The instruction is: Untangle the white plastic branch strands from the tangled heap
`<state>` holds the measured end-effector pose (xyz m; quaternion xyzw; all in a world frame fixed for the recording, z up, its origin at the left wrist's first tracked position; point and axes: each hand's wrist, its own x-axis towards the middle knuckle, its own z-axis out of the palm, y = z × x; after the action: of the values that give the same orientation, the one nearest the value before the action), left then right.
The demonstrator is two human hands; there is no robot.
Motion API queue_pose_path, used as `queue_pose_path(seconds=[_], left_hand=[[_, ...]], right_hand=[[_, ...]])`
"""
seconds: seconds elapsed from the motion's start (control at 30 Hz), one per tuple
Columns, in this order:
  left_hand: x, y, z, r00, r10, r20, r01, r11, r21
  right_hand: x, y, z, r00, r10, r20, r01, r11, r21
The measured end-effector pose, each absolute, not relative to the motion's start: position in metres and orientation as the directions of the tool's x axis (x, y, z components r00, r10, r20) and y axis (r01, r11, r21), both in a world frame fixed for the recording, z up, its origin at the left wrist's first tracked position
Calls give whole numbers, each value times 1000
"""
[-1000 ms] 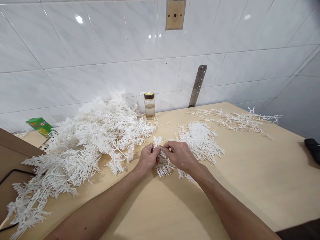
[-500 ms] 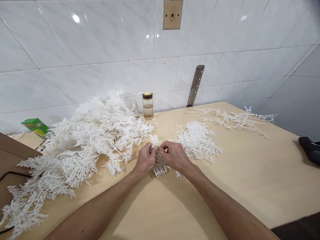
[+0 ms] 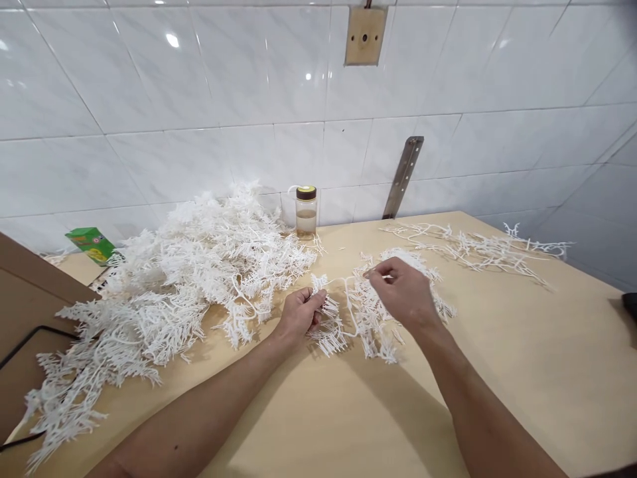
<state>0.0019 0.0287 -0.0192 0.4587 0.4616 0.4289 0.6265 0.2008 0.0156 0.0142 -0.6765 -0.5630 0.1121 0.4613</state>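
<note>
My left hand [image 3: 301,313] is closed on a white branched plastic sprig [image 3: 330,340], whose fine tips stick out past the fingers and hang just over the table. To the right, my right hand [image 3: 404,293] is pinched over a smaller heap of white sprigs [image 3: 365,315] and covers part of it. What the pinching fingertips hold, if anything, is too small to make out. A thicker white stem [image 3: 349,302] curves between the two hands. On the left spreads a large pile of white branched sprigs [image 3: 213,265], close to my left hand.
Thin bare white stems [image 3: 478,252] lie at the table's back right. A lidded jar of liquid [image 3: 306,216] stands by the tiled wall, with a metal bracket [image 3: 403,178] right of it. A green box [image 3: 92,244] and a black cable [image 3: 34,332] are at left.
My right hand has moved away from my left hand, rightward over the smaller heap. My left hand stays on the sprig. The view has shifted slightly left.
</note>
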Motion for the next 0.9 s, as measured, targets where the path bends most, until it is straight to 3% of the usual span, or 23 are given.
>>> queue_pose_path(seconds=[0.17, 0.27, 0.43, 0.53, 0.7, 0.9], left_hand=[[1, 31, -17, 202, 958, -205, -176, 241, 954], [2, 30, -15, 192, 957, -219, -174, 253, 952], [2, 31, -17, 191, 951, -242, -172, 276, 946], [3, 32, -18, 174, 959, -224, -169, 253, 953], [2, 31, -14, 186, 960, -208, -113, 232, 966], [4, 29, -17, 181, 965, -190, -95, 209, 973]], right_hand=[[230, 24, 11, 424, 809, 408, 772, -87, -629], [216, 16, 16, 312, 792, 524, 820, 55, -570], [167, -5, 23, 90, 773, 628, 746, 365, -557], [152, -5, 16, 7, 856, 517, 733, 347, -585], [149, 4, 5, -3, 976, 219, 716, 155, -680], [144, 4, 6, 48, 981, 189, 723, 96, -684]])
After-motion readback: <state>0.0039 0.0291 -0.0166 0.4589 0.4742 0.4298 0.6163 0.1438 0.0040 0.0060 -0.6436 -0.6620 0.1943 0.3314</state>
